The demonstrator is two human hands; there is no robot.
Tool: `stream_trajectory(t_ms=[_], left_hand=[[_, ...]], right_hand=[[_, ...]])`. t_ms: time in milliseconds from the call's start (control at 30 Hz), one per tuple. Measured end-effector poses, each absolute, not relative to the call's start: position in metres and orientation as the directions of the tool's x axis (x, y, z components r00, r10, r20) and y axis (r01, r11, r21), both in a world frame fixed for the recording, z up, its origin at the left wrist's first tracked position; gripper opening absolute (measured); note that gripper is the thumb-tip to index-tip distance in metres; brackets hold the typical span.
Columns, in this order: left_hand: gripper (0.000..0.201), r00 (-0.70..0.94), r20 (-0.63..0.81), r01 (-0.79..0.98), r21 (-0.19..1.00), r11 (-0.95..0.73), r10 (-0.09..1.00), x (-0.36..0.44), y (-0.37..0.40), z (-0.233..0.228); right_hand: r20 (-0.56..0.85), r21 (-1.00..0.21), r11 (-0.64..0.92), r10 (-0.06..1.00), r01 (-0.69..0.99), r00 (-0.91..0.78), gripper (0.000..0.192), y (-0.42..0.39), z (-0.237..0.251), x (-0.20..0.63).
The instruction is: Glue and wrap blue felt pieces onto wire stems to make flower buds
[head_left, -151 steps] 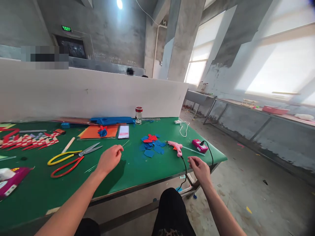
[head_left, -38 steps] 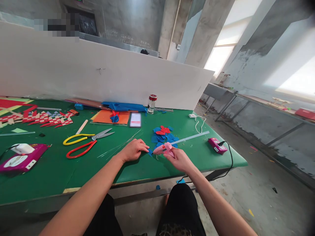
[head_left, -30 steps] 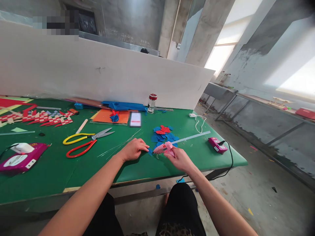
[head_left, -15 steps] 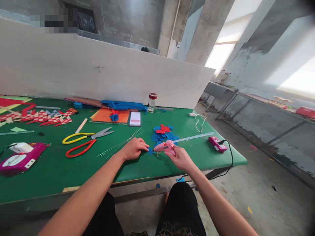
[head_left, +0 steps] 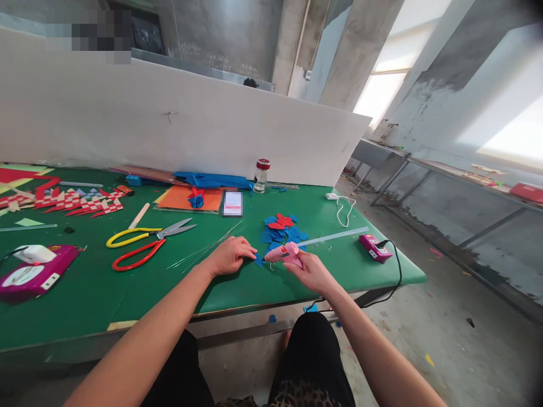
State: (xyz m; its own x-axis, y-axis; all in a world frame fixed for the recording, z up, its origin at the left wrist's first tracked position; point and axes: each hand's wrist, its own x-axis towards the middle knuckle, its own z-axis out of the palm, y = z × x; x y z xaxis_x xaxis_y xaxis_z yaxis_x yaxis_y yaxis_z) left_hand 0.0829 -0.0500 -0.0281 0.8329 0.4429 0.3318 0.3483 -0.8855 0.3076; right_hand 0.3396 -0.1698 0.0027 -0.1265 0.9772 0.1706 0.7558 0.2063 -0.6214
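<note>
- Right hand [head_left: 311, 271] closed around the pink glue gun [head_left: 283, 254], nozzle pointing left at a small blue felt piece [head_left: 258, 260] on the green table [head_left: 254, 288].
- Left hand [head_left: 229, 255] lies palm down, fingers spread flat, pinning that felt piece at its fingertips; nothing gripped.
- A clear glue stick [head_left: 335, 236] juts from the back of the gun.
- Pile of blue and red felt cutouts [head_left: 280, 226] just behind the gun.
- Thin wires [head_left: 207, 249] and two scissors [head_left: 144, 243] lie left of the left hand.

Pink glue gun [head_left: 283, 254] held level, nozzle touching small blue felt piece [head_left: 258, 260].
</note>
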Motion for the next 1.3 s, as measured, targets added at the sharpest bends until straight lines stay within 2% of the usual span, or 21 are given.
stream_trajectory(t_ms=[233,867,1100,1300], left_hand=[[0.049,0.83,0.335,0.352,0.304,-0.885,0.445,0.0826,-0.0494,-0.0294],[0.049,0.836,0.328,0.347,0.305,-0.887,0.44,0.0831,-0.0489,-0.0294],[0.049,0.833,0.334,0.344,0.313,-0.886,0.441,0.083,-0.0494,-0.0288],[0.05,0.835,0.328,0.343,0.32,-0.883,0.443,0.0832,-0.0491,-0.0288]], right_hand=[[0.192,-0.574,0.196,0.976,0.795,-0.103,0.03,-0.1708,-0.0017,0.3407],[0.193,-0.673,0.182,0.979,0.717,-0.067,0.032,-0.1725,0.004,0.3425],[0.223,-0.636,0.197,0.973,0.746,-0.066,0.031,-0.1715,-0.0013,0.3433],[0.188,-0.677,0.186,0.979,0.712,-0.077,0.028,-0.1726,-0.0015,0.343]])
